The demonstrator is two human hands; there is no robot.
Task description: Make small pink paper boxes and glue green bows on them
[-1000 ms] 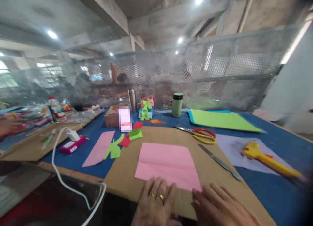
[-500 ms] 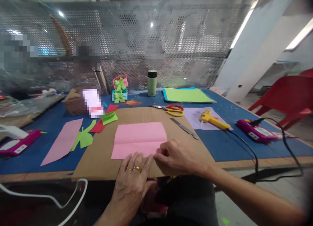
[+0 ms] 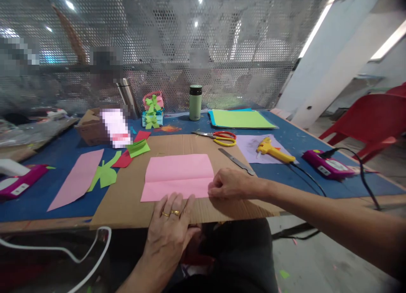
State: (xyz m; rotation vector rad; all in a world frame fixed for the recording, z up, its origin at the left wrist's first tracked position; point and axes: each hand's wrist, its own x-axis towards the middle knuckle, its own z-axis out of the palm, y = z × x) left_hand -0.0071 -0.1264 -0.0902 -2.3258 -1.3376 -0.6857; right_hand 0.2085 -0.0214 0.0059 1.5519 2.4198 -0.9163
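Observation:
A pink paper sheet (image 3: 178, 168) with a straight crease across it lies on a flat brown cardboard piece (image 3: 122, 200). My left hand (image 3: 171, 225), with two rings, rests its stretched fingers on the sheet's near edge; its thumb is lower, below the cardboard's front edge. At the sheet's near right corner, my right hand (image 3: 233, 183) is closed with curled fingers on the paper; the fingertips are partly hidden. Beyond it lie a grey metal blade (image 3: 235, 161) and scissors (image 3: 218, 138) with red and yellow handles.
Right of the cardboard are a yellow glue gun (image 3: 275, 150) on lilac paper and a magenta power strip (image 3: 328, 165). Green sheets (image 3: 242, 119) and a green bottle (image 3: 195, 102) stand behind. Leftward are pink paper (image 3: 78, 176), green cutouts (image 3: 106, 174) and a phone (image 3: 116, 127).
My right hand has slid rightward along the sheet's near edge to its corner. My left hand stays on the near edge. The whole view has shifted slightly.

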